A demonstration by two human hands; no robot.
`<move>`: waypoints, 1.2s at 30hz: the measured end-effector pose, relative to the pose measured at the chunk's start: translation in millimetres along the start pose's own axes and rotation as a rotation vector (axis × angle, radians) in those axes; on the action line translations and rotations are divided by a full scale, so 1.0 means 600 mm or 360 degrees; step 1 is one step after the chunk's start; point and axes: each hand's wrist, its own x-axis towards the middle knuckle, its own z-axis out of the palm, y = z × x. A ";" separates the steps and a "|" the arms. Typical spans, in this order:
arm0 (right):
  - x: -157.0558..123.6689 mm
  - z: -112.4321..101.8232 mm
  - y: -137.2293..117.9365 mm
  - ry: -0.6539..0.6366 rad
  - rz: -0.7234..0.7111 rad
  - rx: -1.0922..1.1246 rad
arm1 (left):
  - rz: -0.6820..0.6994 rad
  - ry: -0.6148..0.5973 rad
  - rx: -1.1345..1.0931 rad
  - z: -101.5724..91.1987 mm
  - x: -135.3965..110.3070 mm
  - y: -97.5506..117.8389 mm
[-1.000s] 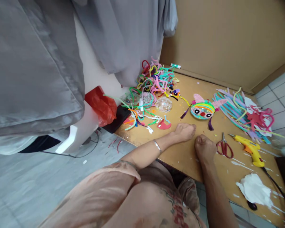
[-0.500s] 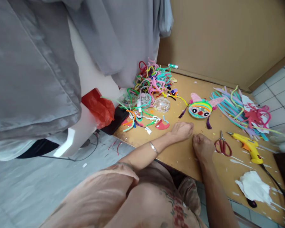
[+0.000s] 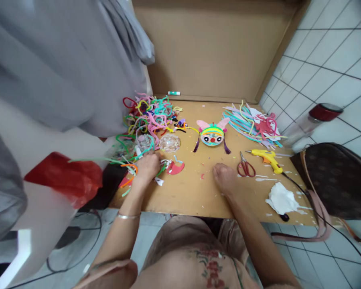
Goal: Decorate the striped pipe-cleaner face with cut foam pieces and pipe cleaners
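My left hand (image 3: 149, 165) is at the front edge of the heap of fuzzy pipe cleaners (image 3: 150, 116), curled over small scraps. Its fingers point down, and whatever is in them is hidden. Just right of it lies a red cut piece (image 3: 175, 167). Resting on the table, my right hand (image 3: 225, 177) is closed in a fist with nothing showing in it. Beyond it stands a round animal-face ornament (image 3: 212, 137) with pink ears, big eyes and purple tassels. Red-handled scissors (image 3: 246, 168) lie close to its right.
A yellow glue gun (image 3: 266, 157), crumpled white tissue (image 3: 282, 198) and a brown bag (image 3: 337, 180) are at the right. Straight pipe cleaners (image 3: 243, 124) lie behind. A clear plastic dome (image 3: 169, 142) is near the heap. At left are a red plastic bag (image 3: 69, 176) and grey clothing (image 3: 63, 60).
My left hand has moved left, away from my right hand, to the scraps by the heap. My right fist stays on the table. The view has turned right, showing the brown bag.
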 end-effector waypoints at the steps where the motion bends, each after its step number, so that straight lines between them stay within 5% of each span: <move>1: 0.000 0.000 -0.001 -0.0007 0.0009 -0.0003 | 0.0017 0.0012 0.0014 0.005 0.000 -0.003; 14: -0.004 0.010 0.008 0.0042 -0.0025 -0.0003 | 0.0146 0.0005 0.0116 -0.001 0.001 0.006; 20: 0.000 0.024 0.023 0.0181 -0.0160 0.0098 | -0.0077 0.0461 -0.0211 -0.048 0.013 0.033; 23: 0.001 0.027 0.028 0.0252 -0.0186 0.0171 | 0.0038 0.0585 -0.0366 -0.061 0.025 0.065; 30: 0.007 0.008 0.024 0.0395 -0.0058 0.0699 | 0.0627 0.0451 -0.0490 -0.002 0.053 0.141; 36: 0.051 0.028 -0.023 0.0332 -0.0095 0.1166 | 0.0837 0.0463 -0.0566 0.035 0.055 0.144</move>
